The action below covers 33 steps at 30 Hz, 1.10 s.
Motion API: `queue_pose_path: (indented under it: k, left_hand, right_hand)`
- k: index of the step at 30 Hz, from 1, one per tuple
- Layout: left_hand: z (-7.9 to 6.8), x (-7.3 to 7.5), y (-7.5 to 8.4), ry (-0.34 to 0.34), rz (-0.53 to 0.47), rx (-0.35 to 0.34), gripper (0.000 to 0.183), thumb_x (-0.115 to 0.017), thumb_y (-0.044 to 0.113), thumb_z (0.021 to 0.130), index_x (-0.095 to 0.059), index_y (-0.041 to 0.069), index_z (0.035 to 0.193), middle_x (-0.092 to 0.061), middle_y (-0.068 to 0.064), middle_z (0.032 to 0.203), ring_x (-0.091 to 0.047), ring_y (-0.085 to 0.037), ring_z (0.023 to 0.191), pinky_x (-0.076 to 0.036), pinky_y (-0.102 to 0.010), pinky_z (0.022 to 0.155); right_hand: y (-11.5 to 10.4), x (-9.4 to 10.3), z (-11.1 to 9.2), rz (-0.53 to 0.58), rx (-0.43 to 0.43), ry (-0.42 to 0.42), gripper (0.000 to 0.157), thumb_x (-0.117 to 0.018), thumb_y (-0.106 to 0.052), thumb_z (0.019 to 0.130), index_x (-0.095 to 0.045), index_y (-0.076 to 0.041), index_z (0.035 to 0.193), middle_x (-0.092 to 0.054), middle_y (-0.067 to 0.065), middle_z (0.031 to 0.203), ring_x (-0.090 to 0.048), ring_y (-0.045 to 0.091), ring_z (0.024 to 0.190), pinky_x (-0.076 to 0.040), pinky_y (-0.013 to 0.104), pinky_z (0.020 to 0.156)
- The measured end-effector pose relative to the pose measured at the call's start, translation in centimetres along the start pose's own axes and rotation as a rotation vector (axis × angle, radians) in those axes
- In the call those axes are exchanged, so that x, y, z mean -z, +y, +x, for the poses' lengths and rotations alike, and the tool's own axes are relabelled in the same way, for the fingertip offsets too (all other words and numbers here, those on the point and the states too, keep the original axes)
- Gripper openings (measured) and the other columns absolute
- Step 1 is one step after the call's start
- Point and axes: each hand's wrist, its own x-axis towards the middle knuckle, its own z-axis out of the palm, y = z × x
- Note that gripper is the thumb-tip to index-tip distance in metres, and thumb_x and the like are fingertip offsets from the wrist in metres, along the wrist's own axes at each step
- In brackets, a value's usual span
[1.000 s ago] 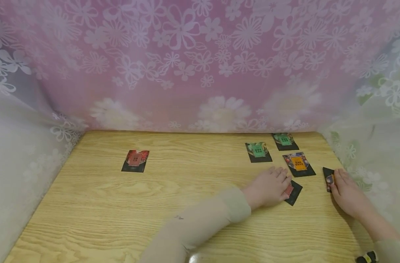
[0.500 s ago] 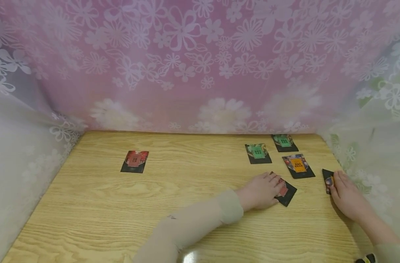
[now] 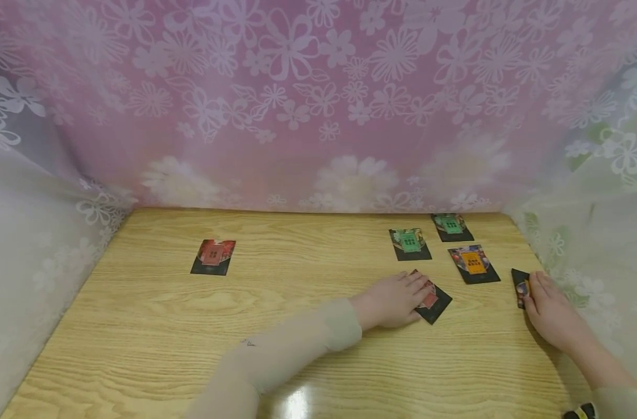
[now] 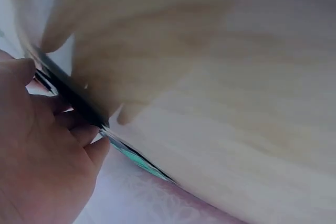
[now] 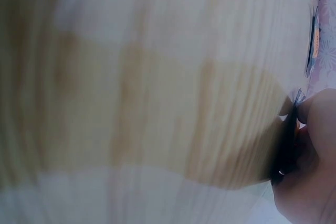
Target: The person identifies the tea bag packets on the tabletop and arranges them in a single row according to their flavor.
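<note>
In the head view my left hand (image 3: 394, 299) lies palm down with its fingers stretched over a flat black packet with a red label (image 3: 432, 300). Part of that packet is hidden under the fingers. At the table's right edge, my right hand (image 3: 551, 311) rests over another black packet with an orange label (image 3: 520, 288); its right part is covered by the hand. The left wrist view has the left hand (image 4: 50, 135) with fingertips along a dark packet edge (image 4: 79, 98). Low over the table in the right wrist view, the right hand (image 5: 315, 150) touches the packet's dark edge (image 5: 285, 145).
Two green-labelled packets (image 3: 410, 244) (image 3: 452, 227) lie at the back right, with an orange-labelled packet (image 3: 473, 263) in front. A red-labelled packet (image 3: 213, 257) lies at the left. Floral curtains (image 3: 324, 116) surround the wooden table (image 3: 193, 349). A black-and-yellow item (image 3: 579, 412) shows at lower right.
My left hand has slid the red-labelled packet leftward over the table, away from the orange-labelled ones. The right hand and its packet have stayed almost still.
</note>
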Motion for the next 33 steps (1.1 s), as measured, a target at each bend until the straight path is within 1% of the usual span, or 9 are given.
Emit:
queue_pose_path:
  k: [4,11,16,20,23,28,33]
  left_hand:
    - [-1.1,-0.7,-1.1,0.016,0.0,-0.022,0.068,-0.028,0.055,0.115,-0.013,0.023,0.173,-0.012,0.003,0.181,-0.011,-0.013,0.168,-0.015,-0.027,0.137]
    - [-3.0,-2.5,-2.9,0.056,-0.01,-0.062,0.069,-0.027,0.054,0.115,-0.013,0.019,0.173,-0.012,-0.001,0.181,-0.011,-0.016,0.168,-0.015,-0.03,0.138]
    - [-4.9,-3.5,-4.3,0.077,-0.007,-0.076,0.069,-0.027,0.054,0.115,-0.014,0.018,0.173,-0.012,-0.003,0.181,-0.011,-0.019,0.168,-0.015,-0.032,0.138]
    - [-6.6,-4.2,-5.6,0.088,-0.018,-0.071,0.069,-0.027,0.053,0.115,-0.015,0.016,0.173,-0.014,-0.005,0.18,-0.013,-0.02,0.168,-0.016,-0.033,0.138]
    - [-7.9,-4.8,-6.7,0.089,-0.045,-0.059,0.069,-0.027,0.052,0.115,-0.015,0.014,0.172,-0.013,-0.006,0.18,-0.013,-0.022,0.168,-0.016,-0.035,0.138]
    - [-10.0,-5.6,-8.5,0.098,-0.074,-0.032,0.07,-0.029,0.051,0.116,-0.016,0.012,0.172,-0.015,-0.008,0.18,-0.014,-0.023,0.167,-0.018,-0.037,0.138]
    - [-11.7,-6.8,-10.2,0.099,-0.083,-0.011,0.07,-0.029,0.052,0.116,-0.015,0.012,0.172,-0.014,-0.007,0.18,-0.013,-0.022,0.168,-0.018,-0.037,0.138]
  right_hand:
    - [-0.2,0.0,0.0,0.007,0.002,0.0,0.059,-0.029,-0.012,0.116,-0.012,0.03,0.154,-0.011,0.055,0.157,0.002,0.061,0.157,0.01,0.059,0.133]
    - [-0.7,0.3,0.1,-0.004,-0.003,-0.001,0.059,-0.03,-0.011,0.116,-0.012,0.03,0.154,-0.011,0.055,0.157,0.001,0.061,0.157,0.008,0.06,0.133]
    - [-1.4,0.7,0.1,-0.009,-0.015,-0.01,0.058,-0.03,-0.01,0.116,-0.012,0.03,0.154,-0.012,0.055,0.157,0.001,0.061,0.157,0.007,0.062,0.133]
    - [-1.7,1.0,0.0,-0.008,-0.019,-0.015,0.058,-0.029,-0.01,0.116,-0.012,0.031,0.153,-0.011,0.055,0.157,0.001,0.062,0.156,0.007,0.063,0.133]
    - [-1.7,1.0,0.0,-0.013,-0.017,-0.013,0.058,-0.03,-0.01,0.116,-0.012,0.031,0.153,-0.012,0.055,0.156,0.0,0.062,0.156,0.007,0.062,0.133]
    - [-1.2,0.7,0.0,-0.02,-0.011,-0.005,0.058,-0.03,-0.01,0.116,-0.013,0.031,0.153,-0.012,0.056,0.156,0.0,0.062,0.156,0.007,0.062,0.133]
    - [-0.8,0.5,0.0,-0.007,-0.01,-0.012,0.059,-0.028,-0.012,0.116,-0.012,0.031,0.153,-0.012,0.056,0.156,0.001,0.062,0.156,0.009,0.062,0.133]
